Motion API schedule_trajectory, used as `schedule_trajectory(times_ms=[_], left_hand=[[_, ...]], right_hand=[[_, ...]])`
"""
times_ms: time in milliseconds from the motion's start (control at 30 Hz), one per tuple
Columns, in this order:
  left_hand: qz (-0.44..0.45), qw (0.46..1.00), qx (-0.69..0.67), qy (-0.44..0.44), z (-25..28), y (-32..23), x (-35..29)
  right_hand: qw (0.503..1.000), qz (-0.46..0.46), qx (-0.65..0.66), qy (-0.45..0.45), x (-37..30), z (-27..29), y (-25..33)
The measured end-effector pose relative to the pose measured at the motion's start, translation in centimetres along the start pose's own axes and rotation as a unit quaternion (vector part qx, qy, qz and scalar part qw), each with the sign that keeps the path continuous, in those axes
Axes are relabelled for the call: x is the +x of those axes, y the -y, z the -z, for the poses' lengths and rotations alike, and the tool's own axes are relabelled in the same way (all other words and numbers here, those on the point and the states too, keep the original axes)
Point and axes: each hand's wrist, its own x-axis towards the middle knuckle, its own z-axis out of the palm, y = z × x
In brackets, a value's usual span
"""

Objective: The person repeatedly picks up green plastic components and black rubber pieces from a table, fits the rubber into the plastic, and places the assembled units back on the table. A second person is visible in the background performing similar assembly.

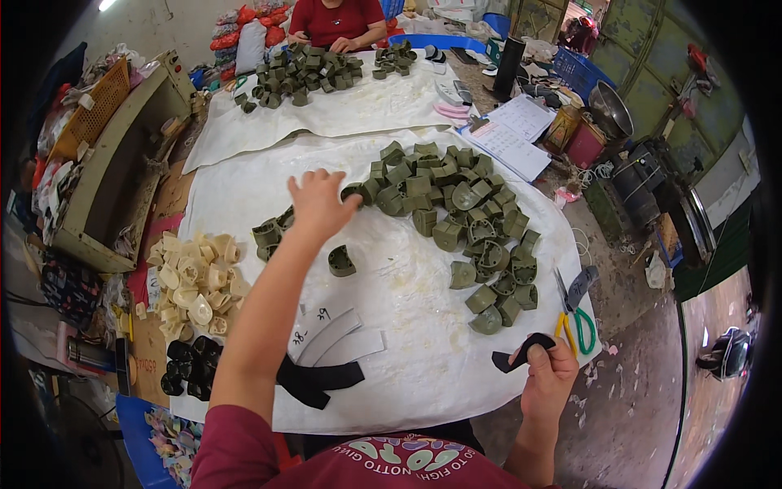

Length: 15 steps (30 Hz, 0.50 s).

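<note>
My left hand (320,200) reaches out over the white-covered table with its fingers spread and nothing in them. Its thumb is close to the edge of a large pile of olive-green blocks, curved on one side, that look like shoe heels (418,186). One loose green heel (342,261) lies just below the wrist, and a few more are partly hidden behind the forearm. At the right, my right hand (550,379) is closed on a black curved strip (521,352), fabric or leather. More black strips (322,381) lie near the front edge beside grey-white curved templates (334,336).
Cream heels (195,281) and black heels (193,367) are heaped at the left. Green-handled scissors (585,330) lie by my right hand. Papers (513,134) rest at the back right. Across the table, a person in red (336,24) sits behind another green heap (305,73).
</note>
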Motion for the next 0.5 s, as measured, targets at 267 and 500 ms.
schedule_trajectory(times_ms=[267,500], left_hand=[[0.06,0.996,-0.063,0.031,-2.1,-1.5,1.0],[0.062,0.972,-0.219,-0.056,8.6,5.5,-2.0]], right_hand=[[0.999,-0.011,-0.006,-0.039,-0.2,1.7,1.3],[1.0,0.001,-0.002,-0.014,-0.7,1.2,1.1]])
